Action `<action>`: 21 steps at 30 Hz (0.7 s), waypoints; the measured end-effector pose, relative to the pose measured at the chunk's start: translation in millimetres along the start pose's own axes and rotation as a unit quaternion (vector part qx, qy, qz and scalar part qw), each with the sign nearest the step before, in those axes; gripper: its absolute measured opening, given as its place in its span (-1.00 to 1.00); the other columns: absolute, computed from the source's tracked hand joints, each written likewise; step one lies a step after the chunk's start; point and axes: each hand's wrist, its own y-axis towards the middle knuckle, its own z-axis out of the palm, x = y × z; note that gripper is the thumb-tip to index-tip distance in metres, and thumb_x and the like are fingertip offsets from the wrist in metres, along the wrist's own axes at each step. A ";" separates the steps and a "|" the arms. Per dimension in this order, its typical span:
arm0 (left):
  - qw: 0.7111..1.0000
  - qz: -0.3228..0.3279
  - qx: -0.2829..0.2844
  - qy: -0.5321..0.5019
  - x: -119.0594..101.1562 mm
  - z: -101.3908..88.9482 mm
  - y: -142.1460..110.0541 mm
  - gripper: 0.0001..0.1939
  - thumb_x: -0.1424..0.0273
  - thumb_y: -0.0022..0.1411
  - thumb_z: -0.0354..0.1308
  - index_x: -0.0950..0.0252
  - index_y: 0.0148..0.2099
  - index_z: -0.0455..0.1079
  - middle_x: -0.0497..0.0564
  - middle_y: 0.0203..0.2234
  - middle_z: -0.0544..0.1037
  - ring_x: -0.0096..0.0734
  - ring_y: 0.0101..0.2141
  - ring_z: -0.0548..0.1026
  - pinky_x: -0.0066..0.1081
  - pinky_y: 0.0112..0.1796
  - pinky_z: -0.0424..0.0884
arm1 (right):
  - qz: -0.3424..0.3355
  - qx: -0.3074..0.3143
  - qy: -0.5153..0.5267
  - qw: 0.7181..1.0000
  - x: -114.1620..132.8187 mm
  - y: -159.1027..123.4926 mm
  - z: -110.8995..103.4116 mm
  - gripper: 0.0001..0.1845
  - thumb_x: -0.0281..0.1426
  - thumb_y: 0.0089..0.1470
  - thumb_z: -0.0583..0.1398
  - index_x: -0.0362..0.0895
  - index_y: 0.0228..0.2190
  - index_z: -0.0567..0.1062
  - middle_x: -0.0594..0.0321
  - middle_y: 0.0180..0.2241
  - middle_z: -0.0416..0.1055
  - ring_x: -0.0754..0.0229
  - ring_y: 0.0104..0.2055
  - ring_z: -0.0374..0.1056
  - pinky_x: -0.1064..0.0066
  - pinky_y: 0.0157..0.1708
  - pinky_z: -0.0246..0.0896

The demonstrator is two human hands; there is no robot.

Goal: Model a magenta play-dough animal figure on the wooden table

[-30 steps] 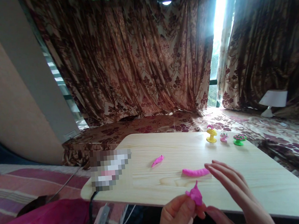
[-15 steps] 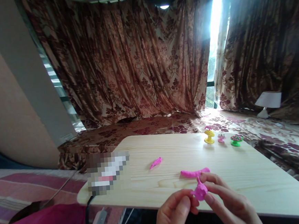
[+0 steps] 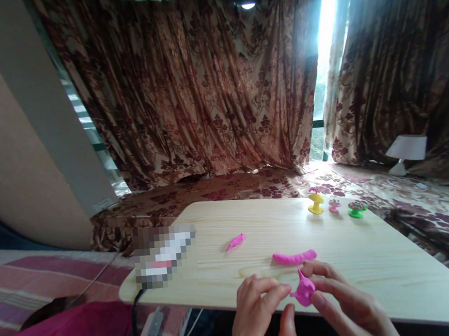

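Note:
A small lump of pink clay (image 3: pixel 304 291) with a pointed tip is pinched between the fingers of my right hand (image 3: pixel 348 306), just above the near edge of the light wooden table (image 3: pixel 371 260). My left hand (image 3: pixel 261 312) is right beside it, its index finger and thumb closed in towards the lump and touching its left side. Behind the hands a pink clay roll (image 3: pixel 294 257) lies on the table. A smaller pink clay piece (image 3: pixel 235 241) lies further left.
Three small clay figures stand at the table's far right: a yellow one (image 3: pixel 315 203), a pink one (image 3: pixel 333 205), a green one (image 3: pixel 357 209). A blurred flat object (image 3: pixel 163 255) lies at the left edge with a cable. A pink bag (image 3: pixel 70 335), patterned curtains and a lamp (image 3: pixel 405 151) surround it.
My right hand went from spread beside the clay to pinching it. The lump passed from my left fingers towards the right hand and shifted slightly right.

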 end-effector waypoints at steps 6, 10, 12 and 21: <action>0.998 0.051 0.007 0.028 1.9 -0.3 3.3 -0.71 0.58 0.00 0.16 0.10 -0.26 0.48 -0.04 -0.42 0.53 -0.34 -0.34 0.47 -0.26 -0.06 0.29 | -0.035 0.007 0.004 0.999 0.8 -0.1 -0.8 -0.75 -0.49 0.06 0.18 -0.01 -0.20 0.50 0.18 -0.15 0.41 0.06 -0.04 0.36 0.32 -0.06 0.31; 1.000 0.016 -0.002 -0.010 1.2 -3.1 4.6 -0.79 0.50 0.06 0.17 0.12 -0.25 0.49 -0.02 -0.38 0.53 -0.31 -0.30 0.48 -0.27 -0.10 0.32 | -0.052 0.026 -0.018 0.998 0.6 0.1 -2.3 -0.74 -0.53 0.07 0.16 -0.04 -0.19 0.47 0.14 -0.14 0.38 0.05 -0.02 0.33 0.29 -0.03 0.28; 1.000 0.024 0.005 -0.012 1.4 -3.4 6.1 -0.79 0.48 0.07 0.17 0.12 -0.23 0.49 -0.02 -0.39 0.53 -0.32 -0.32 0.48 -0.26 -0.09 0.33 | -0.059 0.037 -0.028 0.997 1.1 0.7 -2.2 -0.72 -0.55 0.06 0.17 -0.02 -0.18 0.46 0.16 -0.14 0.37 0.06 -0.01 0.32 0.30 -0.02 0.27; 0.999 0.028 0.015 -0.003 -0.6 2.0 3.1 -0.74 0.51 0.08 0.14 0.08 -0.22 0.51 -0.02 -0.42 0.51 -0.33 -0.35 0.46 -0.19 -0.02 0.23 | -0.061 0.015 -0.035 0.997 2.9 3.3 2.5 -0.77 -0.49 0.08 0.16 -0.03 -0.21 0.49 0.15 -0.17 0.42 0.06 -0.07 0.38 0.31 -0.09 0.33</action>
